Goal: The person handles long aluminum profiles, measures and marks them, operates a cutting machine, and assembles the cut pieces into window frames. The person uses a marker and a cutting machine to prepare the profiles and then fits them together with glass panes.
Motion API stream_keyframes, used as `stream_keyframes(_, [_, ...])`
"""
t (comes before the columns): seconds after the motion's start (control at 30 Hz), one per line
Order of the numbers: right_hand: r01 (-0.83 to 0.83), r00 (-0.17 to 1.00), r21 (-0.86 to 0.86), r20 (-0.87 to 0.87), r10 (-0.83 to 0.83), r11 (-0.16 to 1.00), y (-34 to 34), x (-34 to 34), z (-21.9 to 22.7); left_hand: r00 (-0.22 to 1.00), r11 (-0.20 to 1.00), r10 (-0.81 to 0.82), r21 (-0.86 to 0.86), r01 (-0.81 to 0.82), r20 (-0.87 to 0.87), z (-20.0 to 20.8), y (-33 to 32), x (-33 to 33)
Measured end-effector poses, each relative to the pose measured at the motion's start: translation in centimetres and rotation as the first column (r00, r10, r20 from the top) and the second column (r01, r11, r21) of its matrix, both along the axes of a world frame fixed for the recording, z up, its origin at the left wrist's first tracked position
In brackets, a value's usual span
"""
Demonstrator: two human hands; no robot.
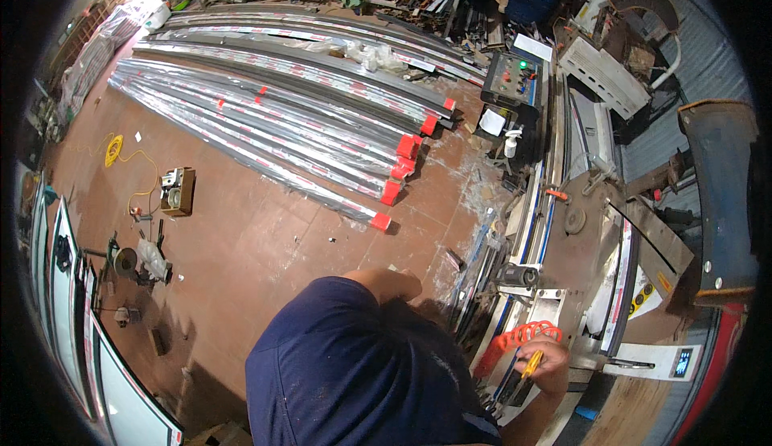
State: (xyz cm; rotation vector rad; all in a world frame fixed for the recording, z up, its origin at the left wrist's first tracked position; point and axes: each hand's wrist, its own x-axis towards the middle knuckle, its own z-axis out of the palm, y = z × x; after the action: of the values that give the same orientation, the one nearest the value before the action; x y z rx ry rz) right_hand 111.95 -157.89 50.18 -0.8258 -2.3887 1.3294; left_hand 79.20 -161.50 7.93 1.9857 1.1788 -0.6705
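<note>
My right hand (pixel 547 363) is closed around a yellow air blow gun (pixel 531 364). An orange-red coiled air hose (pixel 527 333) loops just above the hand. Both are over the bed of a long metal saw machine (pixel 555 297). Past my navy sleeve (pixel 346 349), bare skin of my left arm (pixel 386 283) shows above the tiled floor. The fingers of that hand are hidden, so I cannot make out what they touch.
Long wrapped metal profiles (pixel 273 124) with red end wraps lie across the floor. Up right are a control box (pixel 511 78) and a white spray bottle (pixel 511 143). A digital display panel (pixel 682 362) sits at right. Framed glass panels (pixel 121 382) lean at lower left, near a cardboard box (pixel 178 193).
</note>
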Motion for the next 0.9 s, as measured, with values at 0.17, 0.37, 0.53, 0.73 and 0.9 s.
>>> stream_keyframes(0.17, [0.063, 0.851, 0.432, 0.448, -0.275, 0.9, 0.4, -0.1, -0.9, 1.0, 1.0, -0.02, 0.01, 0.019, 0.014, -0.3, 0.1, -0.1])
stream_keyframes(0.37, [0.254, 0.965, 0.052, 0.052, -0.257, 0.966, -2.1, -5.7, -1.1, 0.999, 1.0, -0.02, 0.019, 0.02, 0.04, -0.5, 0.4, 0.5])
stream_keyframes(0.53, [0.025, 0.945, 0.622, 0.241, -0.221, 0.782, -0.1, -10.0, -4.2, 0.996, 0.998, 0.032, 0.045, -0.035, 0.079, -1.0, 0.3, 0.9])
stream_keyframes(0.73, [0.306, 0.835, 0.155, 0.43, -0.343, 0.939, 1.3, -9.2, -12.7, 0.859, 0.911, 0.293, 0.149, -0.384, 0.42, 2.6, -0.8, 2.5])
stream_keyframes(0.9, [0.474, 0.848, -0.514, 0.049, -0.527, 0.715, 1.2, -9.3, -19.9, 0.104, 0.726, 0.58, -0.455, -0.515, 0.808, 11.9, -0.4, 3.9])
